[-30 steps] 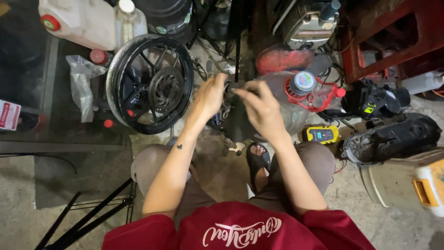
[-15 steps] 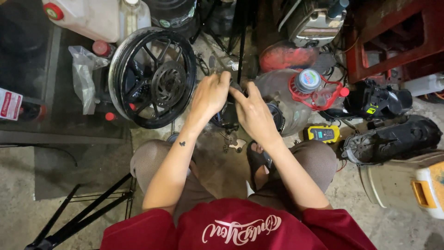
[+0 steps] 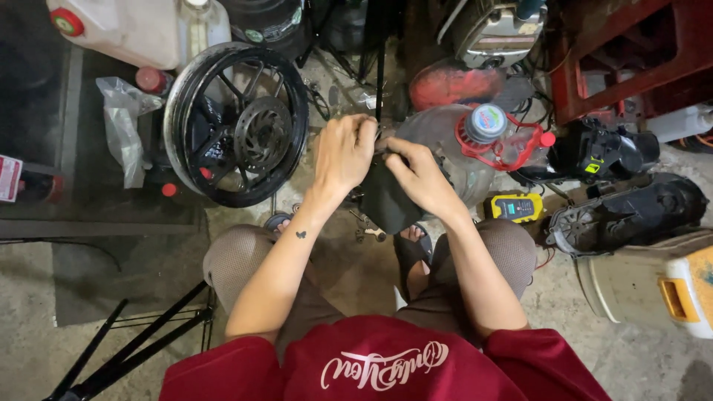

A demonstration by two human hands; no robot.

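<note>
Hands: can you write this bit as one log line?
left hand: gripping dark part | right hand: gripping dark part | black wheel: left

A small yellow device with a dark rectangular screen (image 3: 518, 207) is seen on the floor just right of the knees. A red-and-white label (image 3: 10, 178) is cut off at the left edge. A round, pale-labelled cap (image 3: 486, 122) tops the clear jug.
</note>
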